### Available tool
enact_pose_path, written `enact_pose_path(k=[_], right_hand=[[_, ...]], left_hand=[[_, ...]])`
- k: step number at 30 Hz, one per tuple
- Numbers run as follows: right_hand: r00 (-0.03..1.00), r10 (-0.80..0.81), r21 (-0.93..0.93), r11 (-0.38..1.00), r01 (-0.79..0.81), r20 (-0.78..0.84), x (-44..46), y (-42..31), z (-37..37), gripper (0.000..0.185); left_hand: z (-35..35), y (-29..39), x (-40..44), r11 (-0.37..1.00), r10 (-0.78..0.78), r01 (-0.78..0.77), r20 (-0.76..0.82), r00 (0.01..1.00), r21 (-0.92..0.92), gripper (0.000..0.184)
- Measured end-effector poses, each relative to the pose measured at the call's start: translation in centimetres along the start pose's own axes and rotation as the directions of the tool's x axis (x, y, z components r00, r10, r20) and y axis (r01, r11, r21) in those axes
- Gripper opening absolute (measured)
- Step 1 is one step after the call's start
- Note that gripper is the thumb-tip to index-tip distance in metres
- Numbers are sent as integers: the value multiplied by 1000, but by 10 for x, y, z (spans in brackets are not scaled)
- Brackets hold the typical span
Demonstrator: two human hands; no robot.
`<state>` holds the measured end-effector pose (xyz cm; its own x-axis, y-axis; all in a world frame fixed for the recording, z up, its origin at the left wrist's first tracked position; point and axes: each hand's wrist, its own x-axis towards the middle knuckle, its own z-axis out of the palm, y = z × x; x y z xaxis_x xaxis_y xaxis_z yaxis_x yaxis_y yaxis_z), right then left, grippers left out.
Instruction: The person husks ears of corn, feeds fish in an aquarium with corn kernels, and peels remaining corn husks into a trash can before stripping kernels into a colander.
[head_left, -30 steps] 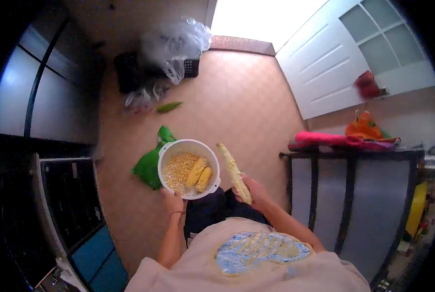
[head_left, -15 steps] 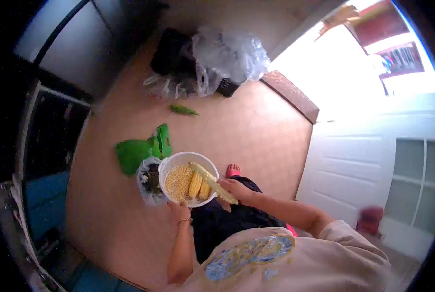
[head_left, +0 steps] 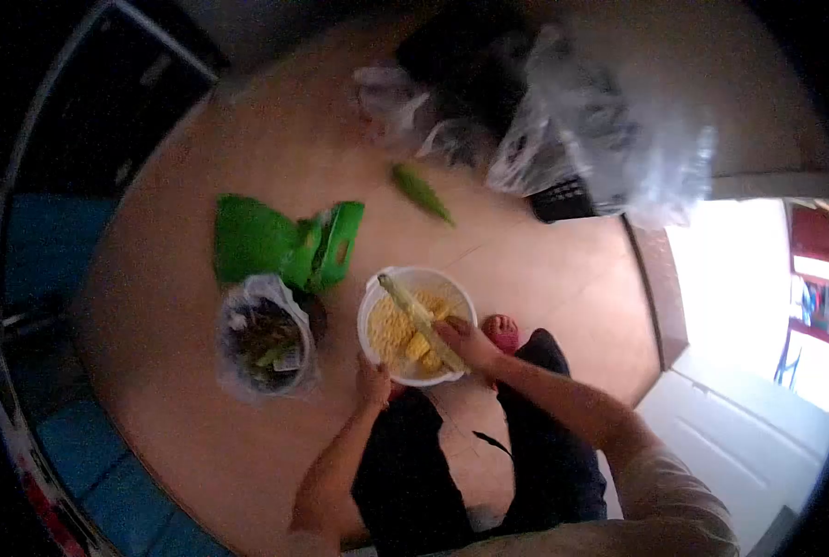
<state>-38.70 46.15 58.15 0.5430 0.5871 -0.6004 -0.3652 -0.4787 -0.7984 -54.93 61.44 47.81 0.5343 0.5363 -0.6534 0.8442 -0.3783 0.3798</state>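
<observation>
A long pale corn cob (head_left: 403, 302) slants across the white basin (head_left: 473, 302), with my right hand (head_left: 467, 343) wrapped round its lower part. At the basin's near left rim is my left hand (head_left: 372, 382), closed on its edge with the fingers partly hidden. Loose yellow corn kernels (head_left: 388, 325) lie inside the basin. Beside them, partly under the cob and my right hand, are yellow ears of corn (head_left: 418, 347). The basin is just above my knees.
Left of the basin stands a bag-lined bin (head_left: 308, 348) holding green husks. A green dustpan-like object (head_left: 257, 237) lies behind it. One green ear or husk (head_left: 421, 193) rests on the floor near plastic bags (head_left: 563, 139) and a black crate (head_left: 563, 200). A white door (head_left: 711, 436) is at right.
My view has shifted and tilted further down, so the basin, bin and bags appear farther right or larger. My right hand still grips the cob and my left the basin.
</observation>
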Motion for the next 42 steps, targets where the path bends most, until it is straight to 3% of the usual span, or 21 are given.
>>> enact_pose_path(k=[1,3,4,5,6,7,9,12,16,18,19,21,25,27,28,30,34,36,37,39,42], right_hand=[[999,11,-9,1000,-10,37,18,25,15,39],[982,98,59,992,-109,161,48,55,39,41],[977,101,35,993,-109,189,59,77,55,41],[960,118,-90,991,-98,255,58,69,-8,42],[952,102,-229,973,-35,288,68,80,-10,43],[950,69,-225,974,1,304,77,98,-10,43],[934,-43,-231,964,132,354,93,128,-7,46],[914,-127,-123,974,188,385,115,158,14,49],[919,-204,-75,967,242,339,140,193,36,35],[889,-166,119,985,127,427,129,183,28,33],[892,-149,98,988,118,426,128,181,24,33],[830,-139,449,882,-145,540,131,186,29,38],[833,-182,527,837,-148,523,117,176,33,33],[844,-209,509,856,-86,494,111,172,34,30],[849,-209,509,857,-80,485,107,170,31,30],[900,-53,365,923,-121,433,99,163,28,31],[919,-79,348,935,-66,387,92,158,30,32],[914,-150,239,969,61,377,93,161,29,32],[915,-150,242,968,60,374,94,164,29,32],[890,-309,-13,943,332,336,94,168,25,33],[857,-243,11,963,268,454,90,168,21,33]], left_hand=[[16,-30,16,999,-37,37,-6,999,-12,61],[45,-85,45,958,215,-231,-111,970,-169,60],[66,-129,61,960,187,-209,-129,974,-187,60],[93,-102,61,944,31,-33,-12,999,-329,59],[101,-110,72,916,-16,24,23,1000,-401,58],[101,-108,77,880,-62,82,57,996,-468,57],[96,-99,68,796,118,-88,11,993,-598,49],[108,-117,75,713,216,-191,-48,975,-674,43],[142,-149,96,717,178,-153,-34,983,-680,43],[139,-121,78,893,153,-306,-417,896,-330,43],[130,-102,65,886,146,-303,-410,900,-351,43],[104,-77,47,866,360,-486,-527,770,-118,42],[90,-22,38,791,407,-551,-444,798,-265,41],[98,-6,43,522,380,-423,-241,893,-741,38],[101,-4,44,518,388,-424,-238,890,-743,38],[102,-2,45,580,465,-503,-247,850,-641,36],[85,-8,43,588,498,-451,-139,856,-672,35],[79,-12,43,515,427,-197,50,903,-834,37],[76,-16,43,518,427,-195,54,902,-833,37],[72,-16,41,489,351,-111,79,933,-865,38],[66,-14,40,427,359,-90,77,930,-900,39]])
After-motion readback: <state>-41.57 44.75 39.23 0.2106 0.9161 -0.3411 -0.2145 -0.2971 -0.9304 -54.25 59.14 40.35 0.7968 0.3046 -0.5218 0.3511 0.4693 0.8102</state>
